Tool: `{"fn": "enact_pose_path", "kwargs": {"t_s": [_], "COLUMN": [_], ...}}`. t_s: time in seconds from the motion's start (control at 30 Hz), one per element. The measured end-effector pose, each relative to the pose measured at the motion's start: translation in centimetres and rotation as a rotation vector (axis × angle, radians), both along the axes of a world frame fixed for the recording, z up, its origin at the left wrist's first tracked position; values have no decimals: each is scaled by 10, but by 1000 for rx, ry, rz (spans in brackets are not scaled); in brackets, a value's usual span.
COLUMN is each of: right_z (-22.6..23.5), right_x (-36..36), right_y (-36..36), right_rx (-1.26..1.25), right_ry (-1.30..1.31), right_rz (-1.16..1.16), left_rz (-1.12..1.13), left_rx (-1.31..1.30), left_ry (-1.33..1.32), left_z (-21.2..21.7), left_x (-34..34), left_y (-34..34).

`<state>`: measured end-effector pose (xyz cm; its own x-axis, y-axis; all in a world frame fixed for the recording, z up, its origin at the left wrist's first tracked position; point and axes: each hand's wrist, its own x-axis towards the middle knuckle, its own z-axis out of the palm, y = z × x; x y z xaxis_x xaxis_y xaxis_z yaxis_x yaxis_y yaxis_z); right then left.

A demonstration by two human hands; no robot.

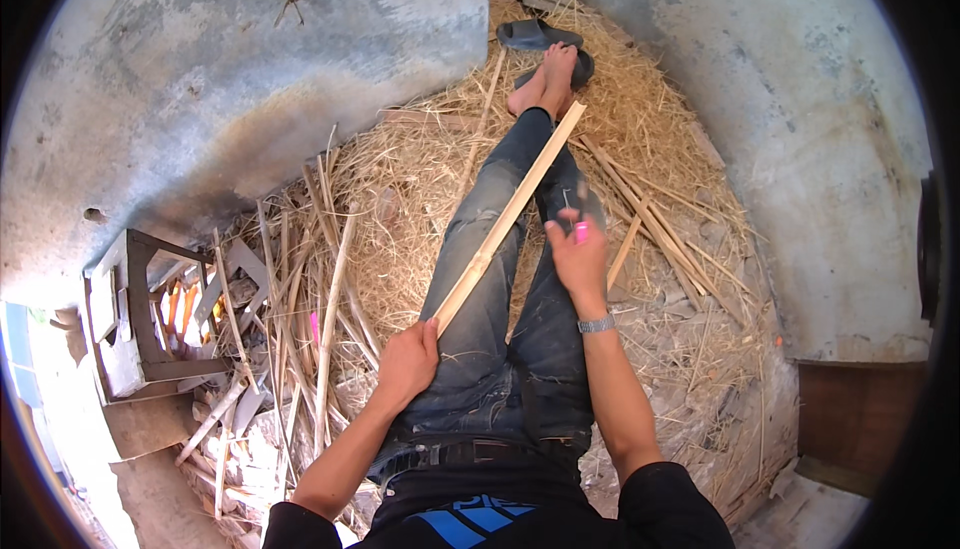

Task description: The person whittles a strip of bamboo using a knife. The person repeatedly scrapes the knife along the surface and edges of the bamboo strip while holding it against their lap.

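A long split strip of bamboo lies slantwise over my outstretched legs, its far end near my ankles. My left hand is closed around the strip's near end, by my left thigh. To the right of the strip, over my right leg, is my right hand, apart from the bamboo. Its fingers are partly smeared by motion and seem closed on a thin blurred object that I cannot make out. Something bright pink shows at the fingers, and a metal watch band circles the right wrist.
Straw covers the ground around my legs. Several bamboo sticks lean and lie at left, beside a broken wooden frame. More strips lie right of my legs. Dark sandals sit by my bare feet. Grey walls close in both sides.
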<state>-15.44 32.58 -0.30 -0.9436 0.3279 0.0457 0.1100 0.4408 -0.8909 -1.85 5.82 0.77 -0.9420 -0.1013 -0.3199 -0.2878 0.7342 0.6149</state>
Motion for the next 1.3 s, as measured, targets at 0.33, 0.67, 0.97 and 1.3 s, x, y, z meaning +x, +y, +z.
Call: {"fn": "enact_pose_path", "kwargs": {"t_s": [0.33,0.67,0.97,1.3], "right_z": [-2,37,3,3], "right_x": [6,55,13,32], "right_y": [-46,-75,-23,-33], "right_rx": [100,-104,-87,142], "right_ry": [-133,-67,-28,-92], "right_rz": [378,819,302,538], "left_rz": [1,4,-11,-29], "left_rx": [-129,39,385,428], "left_ry": [-37,-92,-291,-224], "left_z": [6,-5,-33,-29], "left_x": [1,-10,-15,-12], "left_y": [9,-3,-32,-33]}}
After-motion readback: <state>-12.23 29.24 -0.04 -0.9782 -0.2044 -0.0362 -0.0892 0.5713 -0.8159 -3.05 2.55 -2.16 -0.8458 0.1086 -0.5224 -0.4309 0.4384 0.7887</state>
